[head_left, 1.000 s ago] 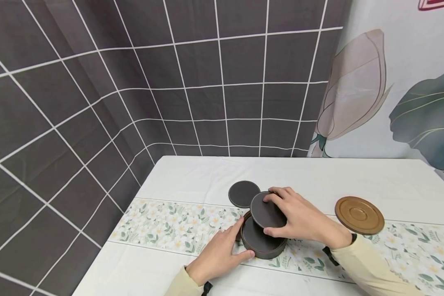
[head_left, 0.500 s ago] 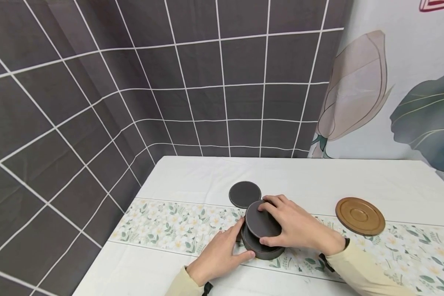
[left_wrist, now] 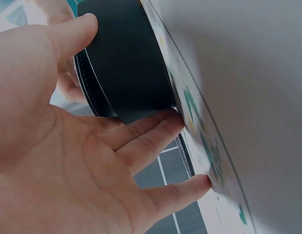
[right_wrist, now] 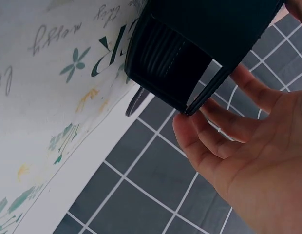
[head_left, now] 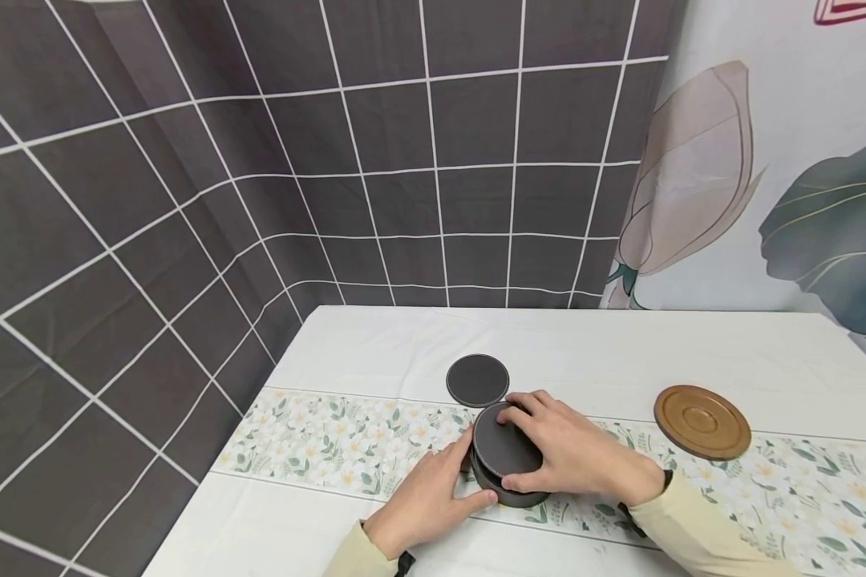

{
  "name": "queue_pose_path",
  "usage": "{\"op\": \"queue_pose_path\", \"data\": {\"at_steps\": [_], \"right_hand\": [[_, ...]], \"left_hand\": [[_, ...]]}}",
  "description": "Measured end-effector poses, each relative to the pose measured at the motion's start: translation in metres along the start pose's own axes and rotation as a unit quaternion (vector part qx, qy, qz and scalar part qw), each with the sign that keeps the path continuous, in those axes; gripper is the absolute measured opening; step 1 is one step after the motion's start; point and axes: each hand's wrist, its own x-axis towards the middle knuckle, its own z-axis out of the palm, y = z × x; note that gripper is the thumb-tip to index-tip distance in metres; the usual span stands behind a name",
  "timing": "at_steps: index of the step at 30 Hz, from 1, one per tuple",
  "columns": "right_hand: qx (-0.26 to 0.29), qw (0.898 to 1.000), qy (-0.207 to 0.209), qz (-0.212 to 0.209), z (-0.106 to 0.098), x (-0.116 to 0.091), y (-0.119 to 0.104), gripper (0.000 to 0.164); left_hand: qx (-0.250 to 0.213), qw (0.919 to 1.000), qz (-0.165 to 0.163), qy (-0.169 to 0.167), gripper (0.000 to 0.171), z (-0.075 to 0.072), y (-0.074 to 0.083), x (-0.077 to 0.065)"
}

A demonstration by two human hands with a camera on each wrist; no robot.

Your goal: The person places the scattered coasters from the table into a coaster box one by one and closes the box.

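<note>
A round black coaster [head_left: 500, 447] lies tilted over the mouth of a round, dark coaster holder [head_left: 521, 498]. The thumb and fingers of my right hand [head_left: 580, 450] pinch that coaster by its edge. My left hand [head_left: 427, 495] grips the holder from the left; in the left wrist view its thumb lies on the holder's side [left_wrist: 134, 58], with fingers around the far side. Through the cutout in the right wrist view, layered edges [right_wrist: 165, 53] show inside the holder. Behind it a second black coaster [head_left: 478, 380] lies flat on the table.
A brown round disc with ringed grooves [head_left: 702, 422] lies to the right, beyond my right forearm. The white tablecloth [head_left: 375, 349] has a floral band [head_left: 317, 437]. A dark, white-gridded curtain [head_left: 404, 200] stands behind and at the left.
My right hand has brought its coaster left and down, toward the near side, so it now covers most of the holder's mouth. My left hand and the holder have hardly moved.
</note>
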Motion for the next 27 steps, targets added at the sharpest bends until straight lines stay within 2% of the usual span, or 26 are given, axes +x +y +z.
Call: {"op": "queue_pose_path", "data": {"at_steps": [9,16,27], "right_hand": [[0.006,1.000,-0.011,0.006,0.0001,-0.0002,-0.0032,0.071],[0.004,1.000,-0.019,0.003,-0.0011,-0.0014,-0.0048,0.072],[-0.002,1.000,-0.024,-0.005,-0.0029,-0.0030,-0.0050,0.075]], "left_hand": [[-0.006,1.0000,-0.002,-0.005,0.089,-0.0004,0.0001,-0.0004],[0.008,1.0000,0.005,0.003,0.089,0.0006,0.0003,-0.0001],[0.014,0.9999,-0.006,0.000,0.091,0.0002,0.0017,0.0009]]}}
